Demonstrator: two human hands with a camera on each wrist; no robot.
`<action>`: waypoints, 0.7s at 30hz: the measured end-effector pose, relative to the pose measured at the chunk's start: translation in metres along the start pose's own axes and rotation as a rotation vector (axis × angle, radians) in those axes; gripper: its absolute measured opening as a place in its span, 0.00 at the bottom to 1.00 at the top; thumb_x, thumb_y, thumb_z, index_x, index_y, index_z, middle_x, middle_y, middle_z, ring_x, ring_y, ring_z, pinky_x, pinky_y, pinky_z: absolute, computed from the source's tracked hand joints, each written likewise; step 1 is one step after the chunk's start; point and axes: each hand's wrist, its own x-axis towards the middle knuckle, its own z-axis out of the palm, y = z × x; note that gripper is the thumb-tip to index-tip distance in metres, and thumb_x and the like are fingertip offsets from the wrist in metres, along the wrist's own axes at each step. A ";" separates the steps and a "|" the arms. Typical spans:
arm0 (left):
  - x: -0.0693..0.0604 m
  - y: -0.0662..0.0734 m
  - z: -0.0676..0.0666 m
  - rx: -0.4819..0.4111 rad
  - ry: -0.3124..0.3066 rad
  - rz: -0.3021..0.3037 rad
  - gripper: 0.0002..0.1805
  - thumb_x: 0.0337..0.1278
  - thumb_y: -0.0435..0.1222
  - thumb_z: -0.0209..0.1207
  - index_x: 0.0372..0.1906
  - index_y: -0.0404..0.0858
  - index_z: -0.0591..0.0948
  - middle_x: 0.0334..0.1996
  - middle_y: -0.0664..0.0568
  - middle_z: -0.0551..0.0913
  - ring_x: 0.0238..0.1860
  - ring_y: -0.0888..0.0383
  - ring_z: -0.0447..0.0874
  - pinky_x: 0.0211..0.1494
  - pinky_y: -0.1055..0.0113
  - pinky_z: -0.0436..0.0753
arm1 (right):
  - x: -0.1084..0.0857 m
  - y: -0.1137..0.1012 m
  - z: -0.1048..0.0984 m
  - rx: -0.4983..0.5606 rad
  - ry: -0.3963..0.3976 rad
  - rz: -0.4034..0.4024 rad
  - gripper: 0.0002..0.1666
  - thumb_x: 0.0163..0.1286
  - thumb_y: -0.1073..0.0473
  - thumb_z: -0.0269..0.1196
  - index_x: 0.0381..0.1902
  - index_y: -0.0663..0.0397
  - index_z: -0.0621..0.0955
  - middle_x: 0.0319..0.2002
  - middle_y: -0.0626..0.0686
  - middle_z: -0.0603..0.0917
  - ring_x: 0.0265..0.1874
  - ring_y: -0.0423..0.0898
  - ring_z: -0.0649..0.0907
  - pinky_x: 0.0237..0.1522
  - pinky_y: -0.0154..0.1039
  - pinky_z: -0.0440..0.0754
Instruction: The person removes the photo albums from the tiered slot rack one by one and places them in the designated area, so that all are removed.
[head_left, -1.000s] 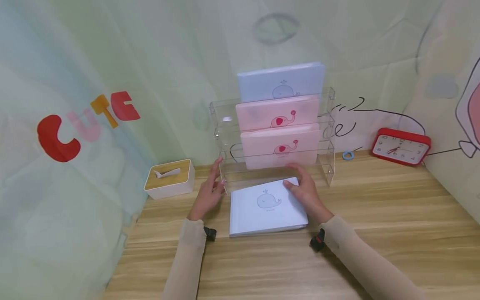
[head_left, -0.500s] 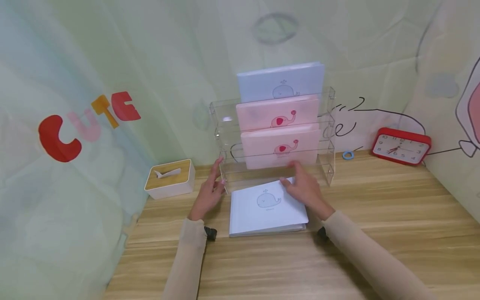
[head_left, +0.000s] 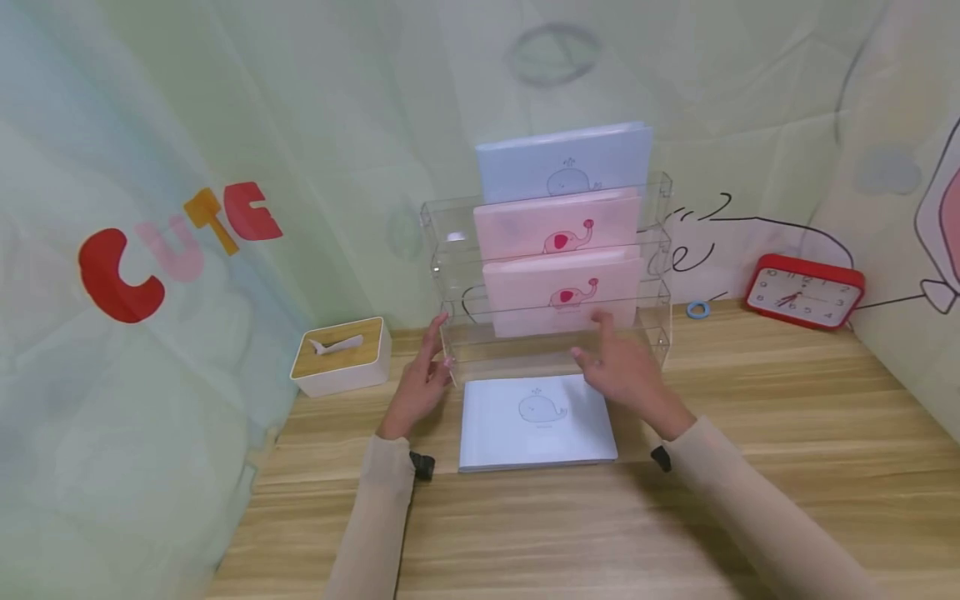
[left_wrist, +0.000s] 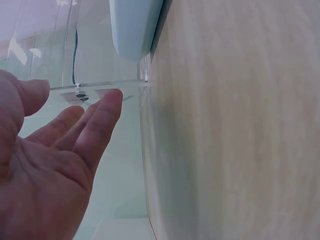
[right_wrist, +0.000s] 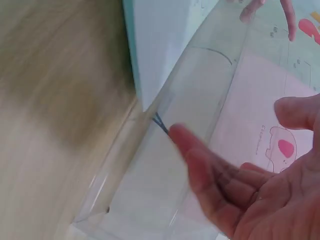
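Observation:
A whale-printed pale blue booklet [head_left: 495, 433] lies flat on the table before a tiered clear acrylic rack [head_left: 510, 352]. My left hand [head_left: 414, 396] is at the rack's left end, fingertips against its side panel; the left wrist view shows those fingers [left_wrist: 97, 127] mostly straight, thumb apart. Above the booklet's far right corner hovers my right hand [head_left: 630, 375], holding nothing, thumb and fingers spread apart. Its fingers [right_wrist: 200, 167] appear in front of the rack in the right wrist view. The rack bears two pink elephant booklets [head_left: 525, 312] and, highest, a blue whale booklet [head_left: 517, 171].
A white tissue box [head_left: 345, 379] with a wooden top stands left of the rack. To the right are a small blue ring [head_left: 697, 317] and a red clock [head_left: 806, 292] against the curtain-like backdrop. The wood-grain table [head_left: 525, 533] extends in front.
My right hand has let go of the whale booklet on the table and moved up and right. The booklet's raised cover has settled flat. My left hand stays at the rack.

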 end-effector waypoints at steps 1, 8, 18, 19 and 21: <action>0.000 0.000 0.000 0.000 0.000 0.000 0.42 0.85 0.36 0.51 0.86 0.74 0.47 0.77 0.28 0.71 0.52 0.36 0.92 0.53 0.44 0.91 | -0.001 0.001 0.000 0.010 0.009 -0.019 0.43 0.81 0.41 0.57 0.82 0.53 0.57 0.21 0.53 0.77 0.20 0.50 0.74 0.23 0.41 0.71; 0.000 0.000 -0.001 0.007 0.001 0.007 0.42 0.85 0.36 0.51 0.86 0.73 0.47 0.76 0.27 0.72 0.51 0.37 0.92 0.53 0.44 0.91 | -0.007 0.010 -0.004 0.126 0.084 -0.122 0.39 0.82 0.50 0.60 0.82 0.53 0.58 0.48 0.66 0.92 0.43 0.60 0.91 0.43 0.55 0.89; 0.000 0.002 0.000 0.005 0.001 -0.002 0.42 0.85 0.36 0.51 0.85 0.74 0.46 0.76 0.27 0.72 0.51 0.37 0.92 0.53 0.44 0.91 | -0.005 0.014 -0.025 0.136 0.192 -0.165 0.34 0.81 0.54 0.60 0.77 0.55 0.62 0.50 0.68 0.91 0.43 0.62 0.92 0.44 0.58 0.90; 0.000 0.002 0.000 0.007 0.002 -0.001 0.42 0.85 0.36 0.51 0.85 0.74 0.46 0.76 0.27 0.72 0.50 0.37 0.92 0.53 0.44 0.91 | -0.005 0.014 -0.028 0.132 0.206 -0.167 0.34 0.81 0.54 0.60 0.76 0.56 0.63 0.49 0.67 0.90 0.43 0.61 0.91 0.44 0.57 0.90; 0.000 0.002 0.000 0.007 0.001 0.002 0.42 0.85 0.36 0.50 0.86 0.73 0.46 0.76 0.27 0.72 0.50 0.38 0.92 0.53 0.45 0.91 | -0.003 0.013 -0.034 0.125 0.234 -0.170 0.33 0.80 0.55 0.60 0.76 0.56 0.63 0.49 0.67 0.89 0.44 0.62 0.90 0.43 0.57 0.88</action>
